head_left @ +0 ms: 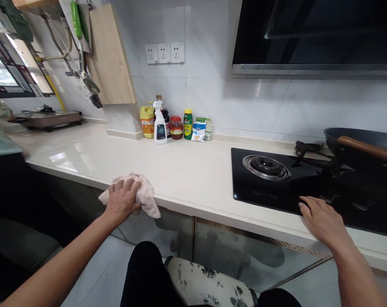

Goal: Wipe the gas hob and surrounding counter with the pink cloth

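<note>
My left hand presses a pale pink cloth against the front edge of the white countertop. Its fingers are curled over the cloth, and one corner hangs down past the edge. On the right, my right hand rests at the front border of the black glass gas stove, fingers stretched out and holding nothing. The stove's left burner has no pan support on it. A dark wok with a wooden handle sits at the stove's far right.
Against the wall stand a white spray bottle, a yellow jug, a red-lidded jar, a green bottle and a small packet. A range hood overhangs the stove. Another person stands at the left edge.
</note>
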`<state>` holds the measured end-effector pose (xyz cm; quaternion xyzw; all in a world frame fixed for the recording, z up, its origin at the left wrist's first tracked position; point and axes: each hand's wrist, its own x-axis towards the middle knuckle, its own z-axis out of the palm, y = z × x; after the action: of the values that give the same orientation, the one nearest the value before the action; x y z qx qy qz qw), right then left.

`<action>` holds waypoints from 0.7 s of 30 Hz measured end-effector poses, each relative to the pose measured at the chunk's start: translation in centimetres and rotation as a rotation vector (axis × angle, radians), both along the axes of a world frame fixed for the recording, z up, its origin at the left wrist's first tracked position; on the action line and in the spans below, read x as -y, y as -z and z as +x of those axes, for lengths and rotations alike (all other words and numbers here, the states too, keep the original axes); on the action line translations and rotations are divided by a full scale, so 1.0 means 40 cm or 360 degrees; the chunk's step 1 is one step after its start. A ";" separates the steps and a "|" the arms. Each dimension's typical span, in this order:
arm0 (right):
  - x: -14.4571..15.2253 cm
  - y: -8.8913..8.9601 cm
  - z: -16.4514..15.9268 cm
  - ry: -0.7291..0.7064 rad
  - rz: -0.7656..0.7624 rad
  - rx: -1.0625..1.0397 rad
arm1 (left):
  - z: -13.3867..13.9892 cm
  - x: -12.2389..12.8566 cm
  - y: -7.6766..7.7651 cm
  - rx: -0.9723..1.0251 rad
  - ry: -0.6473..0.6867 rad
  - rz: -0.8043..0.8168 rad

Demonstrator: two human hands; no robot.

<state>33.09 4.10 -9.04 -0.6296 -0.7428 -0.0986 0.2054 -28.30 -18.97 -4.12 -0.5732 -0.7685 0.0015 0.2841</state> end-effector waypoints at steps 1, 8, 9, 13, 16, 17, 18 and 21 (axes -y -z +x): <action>0.001 0.000 -0.002 0.0001 0.0001 0.0000 | 0.027 -0.005 -0.001 -0.0001 0.0047 -0.0005; 0.005 -0.009 -0.011 -0.0005 0.0006 -0.0012 | 0.321 -0.072 0.018 0.0116 0.0391 -0.0014; 0.007 -0.011 -0.012 0.0000 0.0005 -0.0013 | 0.366 -0.086 0.024 0.0122 0.0463 -0.0028; 0.016 -0.020 -0.020 -0.0007 -0.0011 0.0008 | 0.534 -0.145 0.044 0.0077 0.0771 -0.0080; 0.019 -0.022 -0.020 -0.0012 -0.0018 0.0021 | 0.654 -0.185 0.057 0.0041 0.0955 -0.0045; 0.019 -0.021 -0.019 -0.0008 -0.0017 0.0025 | 0.694 -0.197 0.062 0.0030 0.1020 -0.0009; 0.018 -0.020 -0.018 -0.0005 -0.0015 0.0030 | 0.733 -0.207 0.066 0.0015 0.1089 0.0038; 0.011 -0.010 -0.011 0.0005 -0.0006 0.0040 | 0.834 -0.234 0.074 -0.0050 0.1264 0.0165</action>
<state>32.66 3.68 -8.62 -0.6298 -0.7445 -0.1054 0.1948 5.06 -9.61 -7.08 -0.8105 -0.4819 -0.1384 0.3028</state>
